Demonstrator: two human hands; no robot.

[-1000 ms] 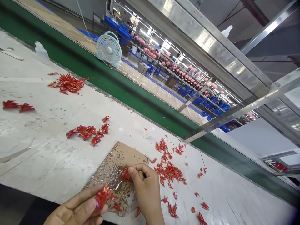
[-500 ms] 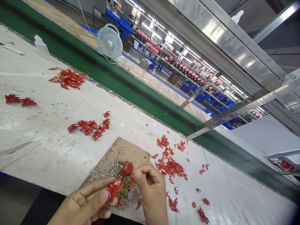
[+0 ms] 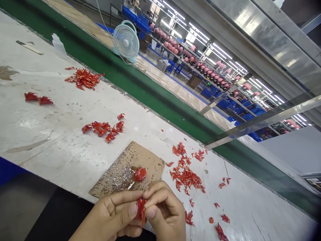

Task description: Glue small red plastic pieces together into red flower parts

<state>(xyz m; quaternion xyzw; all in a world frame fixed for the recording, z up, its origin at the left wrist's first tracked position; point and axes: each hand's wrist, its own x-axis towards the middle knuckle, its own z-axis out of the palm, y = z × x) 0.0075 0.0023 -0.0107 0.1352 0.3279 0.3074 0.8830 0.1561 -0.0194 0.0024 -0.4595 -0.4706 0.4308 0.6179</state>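
My left hand [image 3: 114, 214] and my right hand [image 3: 164, 211] meet at the near edge of the white table [image 3: 50, 147]. Both pinch one small red petal piece [image 3: 140, 208] between thumbs and fingers. Just beyond them lies a brown cardboard sheet [image 3: 147, 159] spotted with glue drops. A shiny red blob [image 3: 139, 174] sits on that sheet. To the right of the sheet lies a loose heap of red petals [image 3: 187, 175].
More red petal clusters lie further left: one near the middle [image 3: 104, 128], two pieces [image 3: 37, 98] at the far left, one heap [image 3: 84, 78] by the green belt [image 3: 140, 90]. A white bottle [image 3: 59, 45] and a small fan [image 3: 126, 41] stand behind.
My hands have come together: the right hand left the red blob on the cardboard and now pinches the red piece that the left hand held. The view shifted left.
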